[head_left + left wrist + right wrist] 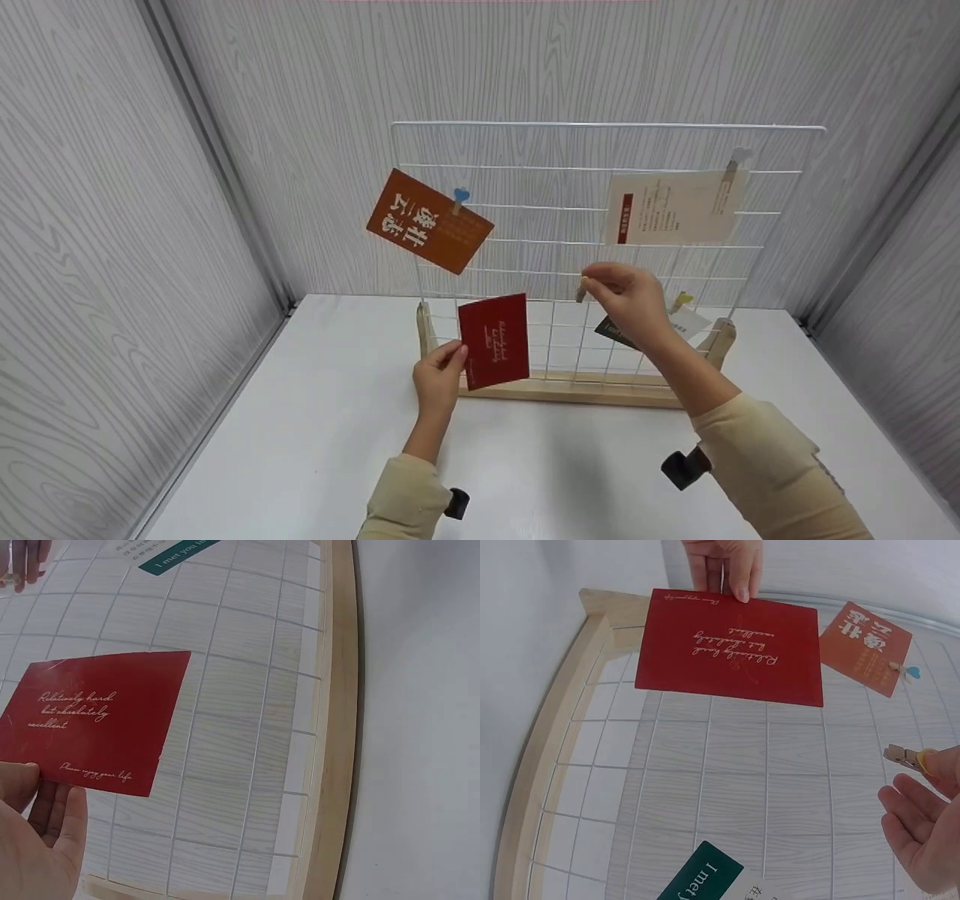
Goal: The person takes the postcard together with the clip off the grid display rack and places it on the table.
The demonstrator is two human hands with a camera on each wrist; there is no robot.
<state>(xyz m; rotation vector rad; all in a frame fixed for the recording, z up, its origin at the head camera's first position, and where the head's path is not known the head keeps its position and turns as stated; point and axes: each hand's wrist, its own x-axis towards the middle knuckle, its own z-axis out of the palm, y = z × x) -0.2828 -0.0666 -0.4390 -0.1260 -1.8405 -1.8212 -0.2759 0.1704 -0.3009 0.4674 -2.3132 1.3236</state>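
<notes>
My left hand (437, 379) pinches a red card (495, 341) with white script by its edge, holding it before the lower left of a white wire grid (551, 315). In the left wrist view, thumb and fingers grip the lower edge of the card (97, 720). My right hand (628, 300) is in front of the grid's middle and pinches a small wooden clothespin (580, 291). The right wrist view shows this clothespin (904, 756) with a yellow piece under the thumb; its tip points toward the grid and is apart from the red card.
An orange card (431, 221) hangs tilted at upper left under a blue heart clothespin (460, 198). A cream card (671, 208) hangs at upper right by a grey-topped clothespin (733, 166). Lower right, a green-and-white card (690, 322) has a yellow-topped clip. A wooden base (577, 390) supports the grid.
</notes>
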